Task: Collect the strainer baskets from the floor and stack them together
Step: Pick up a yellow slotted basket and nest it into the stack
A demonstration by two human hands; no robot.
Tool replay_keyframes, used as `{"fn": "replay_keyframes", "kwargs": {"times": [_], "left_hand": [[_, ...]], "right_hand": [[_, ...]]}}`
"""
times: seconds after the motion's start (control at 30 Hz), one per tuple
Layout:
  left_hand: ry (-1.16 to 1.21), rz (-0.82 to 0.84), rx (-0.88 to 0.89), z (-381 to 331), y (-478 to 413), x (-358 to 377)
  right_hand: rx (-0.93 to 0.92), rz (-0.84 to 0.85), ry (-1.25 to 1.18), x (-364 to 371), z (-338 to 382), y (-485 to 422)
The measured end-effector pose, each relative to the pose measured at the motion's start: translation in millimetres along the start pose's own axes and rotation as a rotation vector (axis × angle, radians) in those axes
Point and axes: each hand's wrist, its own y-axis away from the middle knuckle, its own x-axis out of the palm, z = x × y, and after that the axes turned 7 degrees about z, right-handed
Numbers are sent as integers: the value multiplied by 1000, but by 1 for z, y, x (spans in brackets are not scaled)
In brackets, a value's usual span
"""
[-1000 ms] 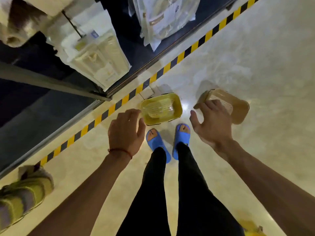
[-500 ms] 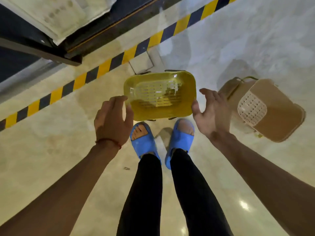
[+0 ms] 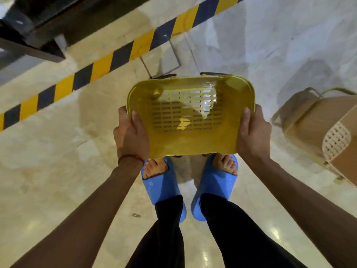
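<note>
Yellow strainer basket (image 3: 193, 132) sits gripped at both short ends, left hand (image 3: 131, 134) and right hand (image 3: 253, 134) each with thumb over its rim, above blue sandals (image 3: 164, 188). Tan strainer basket (image 3: 316, 130) lies tipped on the floor (image 3: 58, 171) to the right, well apart.

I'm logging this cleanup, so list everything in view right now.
Yellow slotted plastic strainer basket: one, yellow, held up at centre.
Tan plastic strainer basket: one, tan, tipped on the floor, right edge.
Striped hazard tape: one strip, yellow-black, across the floor, upper left.
Dark frame: one, black, top left.
Blue slide sandals: two, blue, worn, below the basket.
Black trousers: one pair, black, bottom centre.
Left hand: one, grips basket's left rim.
Right hand: one, grips right rim.
</note>
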Motion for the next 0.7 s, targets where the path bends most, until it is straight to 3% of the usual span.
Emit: {"fn": "replay_keyframes", "kwargs": {"times": [0.27, 0.7], "left_hand": [[-25, 3, -98, -37, 18, -39], [26, -74, -95, -132, 142, -243]], "right_hand": [[10, 25, 12, -35, 36, 18], [-141, 68, 55, -195, 190, 147]]}}
